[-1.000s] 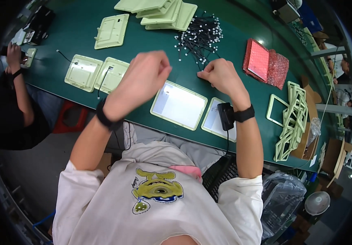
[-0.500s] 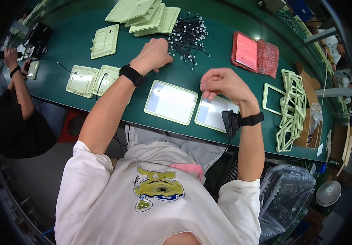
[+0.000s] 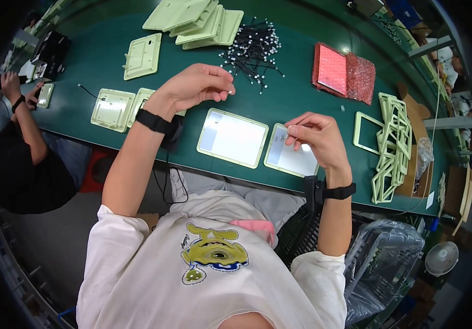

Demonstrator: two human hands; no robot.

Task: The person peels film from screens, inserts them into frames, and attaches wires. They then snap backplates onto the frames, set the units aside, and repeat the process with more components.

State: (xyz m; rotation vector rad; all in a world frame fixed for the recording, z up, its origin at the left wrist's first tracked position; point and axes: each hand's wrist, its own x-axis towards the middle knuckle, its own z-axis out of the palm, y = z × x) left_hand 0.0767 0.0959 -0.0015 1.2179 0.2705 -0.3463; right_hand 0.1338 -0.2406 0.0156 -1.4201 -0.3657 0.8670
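My left hand [image 3: 200,86] hovers over the table in front of a pile of short black cables with white plugs [image 3: 255,48]. Its thumb and fingertips pinch together, with a tiny pale spot at the tips that I cannot name. My right hand [image 3: 319,138] is above the right-hand framed white panel [image 3: 291,156], thumb and fingers closed; whatever they hold, if anything, is hidden. Between the hands lies another white panel in a pale green frame [image 3: 231,138]. Left of it are two pale green housings, the nearer one [image 3: 112,111] in plain sight, the other partly behind my left wrist.
Pale green housings [image 3: 208,30] are stacked at the back, with a single one [image 3: 142,56] beside them. Red bubble-wrapped panels [image 3: 332,68] lie back right. Empty green frames [image 3: 392,148] heap up by a cardboard box [image 3: 423,159]. A co-worker [image 3: 25,142] sits at left.
My left hand has drawn back from the cable pile, toward me and slightly left. My right hand has shifted right and nearer over the right panel. A small clear scrap now shows on the table.
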